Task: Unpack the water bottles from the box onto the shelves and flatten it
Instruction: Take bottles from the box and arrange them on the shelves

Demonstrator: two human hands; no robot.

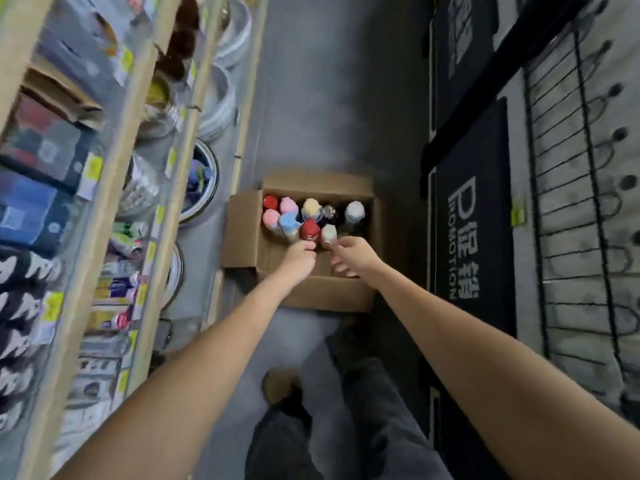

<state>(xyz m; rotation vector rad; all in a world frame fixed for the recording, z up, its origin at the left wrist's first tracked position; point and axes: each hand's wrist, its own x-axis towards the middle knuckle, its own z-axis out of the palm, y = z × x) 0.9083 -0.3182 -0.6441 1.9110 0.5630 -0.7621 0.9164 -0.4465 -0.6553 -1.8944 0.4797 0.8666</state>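
Note:
An open cardboard box (242,233) stands on the grey floor below me, flaps spread. Several water bottles stand upright inside, seen from the top: red, pink, blue, cream and white caps. My left hand (299,259) reaches into the box with its fingertips closed on the near red-capped bottle (310,230). My right hand (351,256) pinches the cream-capped bottle (329,233) right beside it. Both bottles still stand among the others in the box.
Wooden shelves (114,174) run along the left, stocked with boxed goods, bowls and a few bottles. A dark promotion mat (474,216) and a black wire rack (581,188) lie on the right. My legs and shoes (280,384) are below the box.

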